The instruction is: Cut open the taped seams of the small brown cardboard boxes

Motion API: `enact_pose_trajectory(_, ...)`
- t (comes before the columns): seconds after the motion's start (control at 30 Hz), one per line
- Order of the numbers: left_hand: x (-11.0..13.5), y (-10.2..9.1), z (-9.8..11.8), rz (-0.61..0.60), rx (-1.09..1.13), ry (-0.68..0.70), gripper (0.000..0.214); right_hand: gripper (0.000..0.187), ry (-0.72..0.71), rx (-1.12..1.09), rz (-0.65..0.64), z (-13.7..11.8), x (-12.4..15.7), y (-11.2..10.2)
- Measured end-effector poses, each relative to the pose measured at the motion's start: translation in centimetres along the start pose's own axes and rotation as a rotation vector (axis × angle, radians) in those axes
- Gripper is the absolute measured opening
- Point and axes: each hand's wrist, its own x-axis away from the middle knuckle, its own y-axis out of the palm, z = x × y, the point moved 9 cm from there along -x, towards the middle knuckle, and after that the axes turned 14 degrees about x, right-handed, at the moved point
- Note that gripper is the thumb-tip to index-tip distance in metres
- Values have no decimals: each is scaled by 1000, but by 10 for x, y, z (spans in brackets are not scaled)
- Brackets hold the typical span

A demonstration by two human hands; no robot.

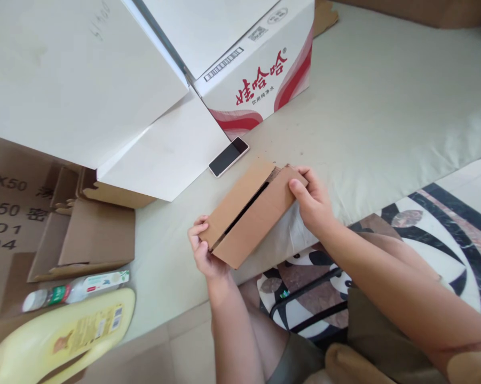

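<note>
Between my two hands is a small brown cardboard box (260,224), tilted over the near edge of the cloth-covered table. Its two long flaps stand a little apart, leaving a dark gap along the middle. My left hand (206,253) grips the lower left end, thumb and fingers on either side of the corner. At the upper right end, my right hand (312,200) holds the box with its thumb on the near flap. What lies inside the box cannot be made out. A phone (229,157) with a dark screen lies just beyond the box.
A white carton with red lettering (264,80) stands behind, its white flaps (172,154) spread leftward. Folded brown cardboard (96,234), a clear bottle (74,292) and a large pale yellow jug (72,336) are at left. Pale green cloth (384,106) covers the table.
</note>
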Motion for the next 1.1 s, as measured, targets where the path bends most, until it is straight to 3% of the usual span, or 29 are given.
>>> enact_pose_trajectory(1.1, 0, -6, -4, 53, 123, 13, 25, 36, -37, 36, 22, -1, 2, -2)
